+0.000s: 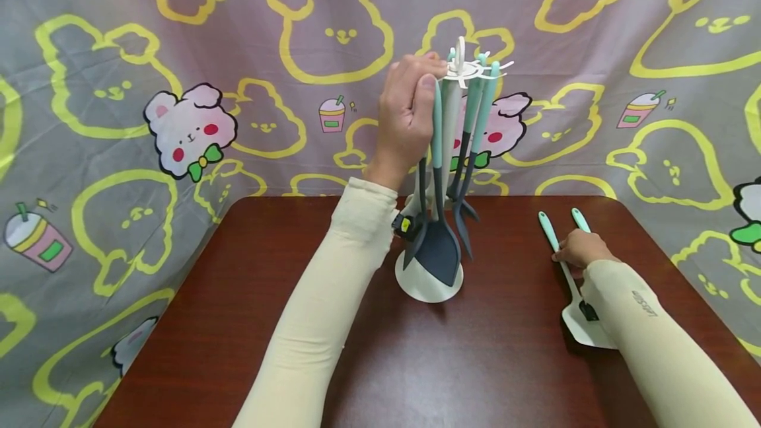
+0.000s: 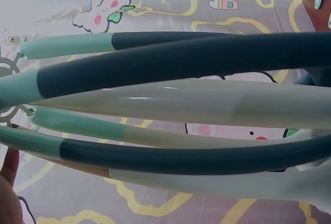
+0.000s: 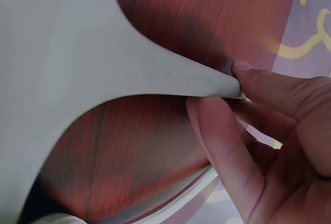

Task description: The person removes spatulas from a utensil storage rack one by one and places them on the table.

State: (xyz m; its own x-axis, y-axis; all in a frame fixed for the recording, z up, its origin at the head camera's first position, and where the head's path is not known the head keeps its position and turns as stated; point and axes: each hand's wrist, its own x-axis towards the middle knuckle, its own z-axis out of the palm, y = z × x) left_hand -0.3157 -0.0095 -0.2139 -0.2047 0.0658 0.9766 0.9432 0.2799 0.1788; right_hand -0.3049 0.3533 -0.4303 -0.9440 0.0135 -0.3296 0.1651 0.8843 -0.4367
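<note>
At the top of a white utensil rack (image 1: 429,289), my left hand (image 1: 407,101) grips the hook ring, thumb beside a turquoise handle (image 1: 437,127). Several utensils with turquoise handles hang round the post, among them a dark turner (image 1: 440,259). In the left wrist view, dark shafts (image 2: 181,61) run past the pale post (image 2: 181,100), with only a bit of finger at the left edge. On the right of the table, my right hand (image 1: 585,248) pinches the neck of a white spatula (image 3: 170,74) between thumb and fingers. Its wide head (image 1: 585,329) shows below my hand.
Under everything is a dark red-brown wooden table (image 1: 285,249). Beyond my right hand another turquoise handle (image 1: 580,219) sticks out; my hand and sleeve hide the rest. A patterned cloth (image 1: 333,32) hangs behind and beside the table.
</note>
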